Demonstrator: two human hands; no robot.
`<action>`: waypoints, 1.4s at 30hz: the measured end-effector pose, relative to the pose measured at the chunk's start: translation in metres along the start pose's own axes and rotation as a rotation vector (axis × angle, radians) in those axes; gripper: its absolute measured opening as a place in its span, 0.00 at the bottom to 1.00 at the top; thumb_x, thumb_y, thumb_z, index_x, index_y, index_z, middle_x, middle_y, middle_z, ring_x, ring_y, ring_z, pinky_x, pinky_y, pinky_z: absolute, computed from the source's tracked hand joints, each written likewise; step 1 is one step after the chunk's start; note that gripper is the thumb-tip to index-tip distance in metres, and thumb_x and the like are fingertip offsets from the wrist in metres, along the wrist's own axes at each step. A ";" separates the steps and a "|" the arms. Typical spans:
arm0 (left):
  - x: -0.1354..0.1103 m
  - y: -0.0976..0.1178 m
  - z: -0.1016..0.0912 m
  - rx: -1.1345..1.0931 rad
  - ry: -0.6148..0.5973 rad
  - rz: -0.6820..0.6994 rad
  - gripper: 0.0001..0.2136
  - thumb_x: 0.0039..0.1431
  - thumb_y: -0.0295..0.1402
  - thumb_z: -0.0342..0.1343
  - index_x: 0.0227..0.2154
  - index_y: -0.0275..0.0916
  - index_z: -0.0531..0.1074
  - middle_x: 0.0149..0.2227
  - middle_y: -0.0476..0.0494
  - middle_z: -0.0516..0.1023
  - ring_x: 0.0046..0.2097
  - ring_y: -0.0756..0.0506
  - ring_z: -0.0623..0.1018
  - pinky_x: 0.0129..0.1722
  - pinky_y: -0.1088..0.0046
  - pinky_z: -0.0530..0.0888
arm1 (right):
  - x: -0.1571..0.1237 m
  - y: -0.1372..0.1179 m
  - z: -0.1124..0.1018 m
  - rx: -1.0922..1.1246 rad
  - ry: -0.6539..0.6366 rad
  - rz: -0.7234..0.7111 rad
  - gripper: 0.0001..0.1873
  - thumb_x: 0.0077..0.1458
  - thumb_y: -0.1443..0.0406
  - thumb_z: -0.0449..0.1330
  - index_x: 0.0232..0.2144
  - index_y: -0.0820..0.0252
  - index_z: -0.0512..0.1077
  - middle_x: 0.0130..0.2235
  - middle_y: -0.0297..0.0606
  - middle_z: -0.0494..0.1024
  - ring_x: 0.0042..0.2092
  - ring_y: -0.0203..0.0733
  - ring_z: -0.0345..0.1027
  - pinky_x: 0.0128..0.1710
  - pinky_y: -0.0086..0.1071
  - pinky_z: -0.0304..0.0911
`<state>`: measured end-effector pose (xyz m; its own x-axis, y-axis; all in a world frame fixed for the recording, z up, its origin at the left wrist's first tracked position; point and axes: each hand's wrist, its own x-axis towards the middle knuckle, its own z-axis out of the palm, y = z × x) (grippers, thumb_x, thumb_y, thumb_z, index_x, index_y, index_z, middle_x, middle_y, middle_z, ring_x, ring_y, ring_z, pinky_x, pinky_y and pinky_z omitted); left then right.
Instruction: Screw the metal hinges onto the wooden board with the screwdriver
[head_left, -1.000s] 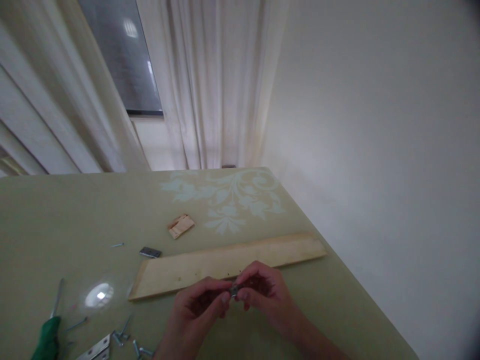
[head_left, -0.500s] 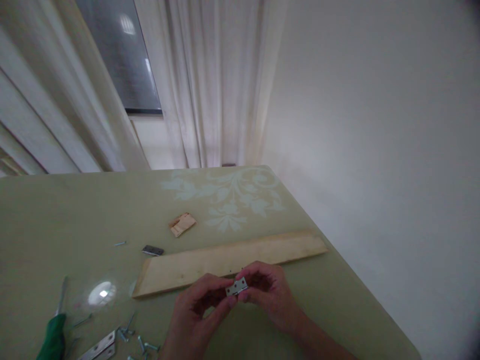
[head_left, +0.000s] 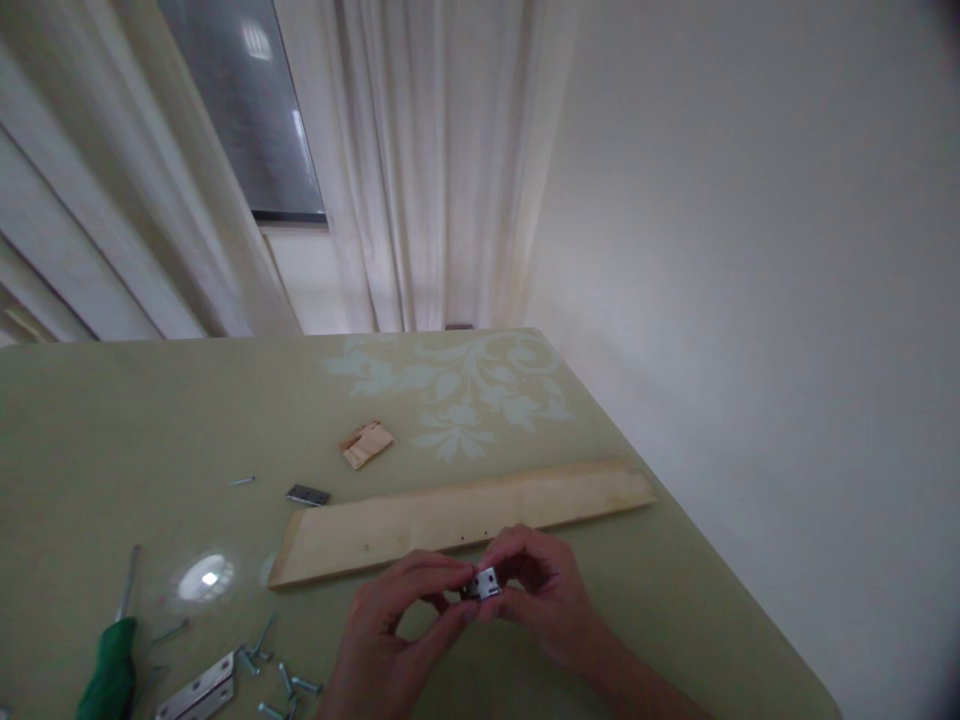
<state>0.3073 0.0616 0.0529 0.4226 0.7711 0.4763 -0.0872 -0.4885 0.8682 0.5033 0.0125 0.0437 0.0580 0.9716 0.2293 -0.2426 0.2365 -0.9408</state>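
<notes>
Both my hands meet over the near part of the green table (head_left: pixel 105 420). My left hand (head_left: pixel 394 640) and my right hand (head_left: pixel 544 600) pinch a small metal hinge (head_left: pixel 481 583) between their fingertips, just above the table. Right behind the hands lies a long pale wooden board (head_left: pixel 450 515), flat on the table and running left to right.
A green-handled screwdriver (head_left: pixel 112 672) lies at the near left. Beside it are a larger metal hinge (head_left: pixel 196 690) and several loose screws (head_left: pixel 281 682). Farther back sit a small dark hinge (head_left: pixel 307 494), a lone screw (head_left: pixel 241 481) and a small wooden scrap (head_left: pixel 366 443). The table's edge runs along the right.
The hinge lay unfolded and flat between my fingers half a second ago; now it looks partly folded. Both hands stay at the same spot in front of the board.
</notes>
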 end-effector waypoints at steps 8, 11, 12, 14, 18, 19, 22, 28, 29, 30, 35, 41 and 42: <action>0.004 0.006 -0.002 -0.045 -0.002 -0.047 0.09 0.60 0.32 0.72 0.42 0.51 0.87 0.36 0.49 0.88 0.33 0.49 0.85 0.34 0.80 0.82 | -0.001 0.000 0.001 -0.064 0.029 0.034 0.19 0.41 0.61 0.84 0.33 0.54 0.81 0.30 0.29 0.81 0.31 0.33 0.76 0.33 0.24 0.69; -0.001 0.004 -0.002 -0.041 0.011 -0.185 0.05 0.60 0.35 0.72 0.39 0.48 0.87 0.35 0.47 0.88 0.34 0.47 0.85 0.36 0.78 0.81 | -0.001 0.001 0.001 -0.090 0.047 0.048 0.18 0.43 0.59 0.83 0.31 0.55 0.79 0.29 0.29 0.79 0.30 0.33 0.75 0.31 0.24 0.69; -0.002 0.003 -0.002 -0.040 0.016 -0.238 0.03 0.60 0.36 0.71 0.37 0.47 0.86 0.35 0.47 0.87 0.35 0.46 0.85 0.38 0.78 0.81 | -0.001 0.001 0.002 -0.093 0.056 0.055 0.17 0.45 0.59 0.82 0.29 0.56 0.78 0.27 0.29 0.78 0.28 0.33 0.74 0.29 0.24 0.68; -0.004 0.001 -0.001 -0.075 0.017 -0.351 0.05 0.60 0.39 0.71 0.34 0.44 0.85 0.33 0.46 0.86 0.35 0.46 0.84 0.38 0.77 0.80 | -0.001 0.002 0.003 -0.088 0.066 0.079 0.17 0.50 0.58 0.79 0.27 0.57 0.76 0.25 0.28 0.76 0.25 0.31 0.70 0.25 0.23 0.65; 0.000 -0.002 0.000 -0.313 0.040 -0.572 0.15 0.57 0.46 0.73 0.32 0.39 0.82 0.28 0.44 0.84 0.31 0.46 0.82 0.32 0.77 0.78 | 0.001 0.002 0.002 -0.049 0.039 0.108 0.13 0.56 0.57 0.76 0.30 0.57 0.78 0.27 0.29 0.77 0.25 0.30 0.69 0.25 0.23 0.65; 0.001 -0.002 0.001 -0.369 0.045 -0.612 0.17 0.55 0.48 0.74 0.32 0.38 0.82 0.28 0.44 0.84 0.30 0.46 0.82 0.31 0.76 0.77 | 0.001 0.001 0.001 -0.040 0.029 0.113 0.12 0.56 0.57 0.75 0.32 0.56 0.79 0.28 0.30 0.77 0.26 0.31 0.69 0.25 0.23 0.66; 0.002 -0.002 0.003 -0.457 0.047 -0.703 0.19 0.52 0.48 0.76 0.31 0.37 0.80 0.28 0.42 0.84 0.30 0.46 0.82 0.31 0.76 0.77 | 0.002 0.002 -0.002 -0.025 0.003 0.140 0.11 0.57 0.57 0.75 0.34 0.56 0.80 0.30 0.31 0.78 0.29 0.33 0.71 0.26 0.24 0.68; -0.001 -0.001 0.005 -0.514 0.055 -0.791 0.21 0.51 0.49 0.77 0.32 0.37 0.79 0.32 0.40 0.86 0.34 0.45 0.85 0.33 0.76 0.78 | 0.000 0.007 -0.005 -0.026 -0.001 0.140 0.13 0.54 0.57 0.77 0.35 0.56 0.79 0.32 0.32 0.79 0.30 0.33 0.71 0.27 0.25 0.67; -0.001 -0.001 0.005 -0.518 0.056 -0.797 0.21 0.51 0.50 0.77 0.33 0.37 0.79 0.32 0.40 0.86 0.34 0.44 0.85 0.33 0.76 0.78 | -0.001 0.007 -0.005 -0.040 -0.009 0.132 0.14 0.54 0.57 0.77 0.35 0.56 0.80 0.33 0.33 0.79 0.31 0.33 0.71 0.28 0.25 0.67; -0.002 -0.002 0.005 -0.522 0.054 -0.803 0.22 0.51 0.50 0.77 0.33 0.37 0.79 0.32 0.40 0.86 0.34 0.44 0.85 0.32 0.76 0.78 | -0.001 0.007 -0.005 -0.053 -0.019 0.126 0.13 0.54 0.57 0.77 0.35 0.56 0.80 0.33 0.33 0.79 0.32 0.33 0.71 0.28 0.25 0.67; -0.002 -0.002 0.006 -0.551 0.075 -0.788 0.21 0.52 0.50 0.76 0.34 0.37 0.78 0.29 0.44 0.85 0.32 0.46 0.84 0.31 0.76 0.77 | 0.001 0.002 -0.004 -0.090 -0.045 0.107 0.14 0.53 0.57 0.78 0.36 0.55 0.79 0.35 0.32 0.78 0.36 0.36 0.73 0.35 0.28 0.68; -0.003 0.000 0.009 -0.594 0.055 -0.749 0.20 0.56 0.49 0.74 0.34 0.38 0.75 0.33 0.42 0.86 0.34 0.46 0.84 0.34 0.76 0.77 | 0.002 0.004 -0.004 -0.132 -0.058 0.092 0.14 0.54 0.55 0.76 0.34 0.55 0.78 0.35 0.33 0.75 0.37 0.37 0.70 0.35 0.29 0.67; -0.004 -0.001 0.010 -0.598 0.053 -0.740 0.20 0.57 0.49 0.74 0.35 0.38 0.75 0.34 0.42 0.87 0.35 0.46 0.84 0.35 0.75 0.78 | 0.002 0.004 -0.004 -0.126 -0.062 0.086 0.13 0.55 0.55 0.75 0.35 0.55 0.79 0.36 0.33 0.75 0.37 0.37 0.70 0.35 0.29 0.66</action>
<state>0.3146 0.0552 0.0492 0.5150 0.8258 -0.2297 -0.2671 0.4092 0.8725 0.5064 0.0155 0.0394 -0.0188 0.9872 0.1582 -0.1208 0.1549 -0.9805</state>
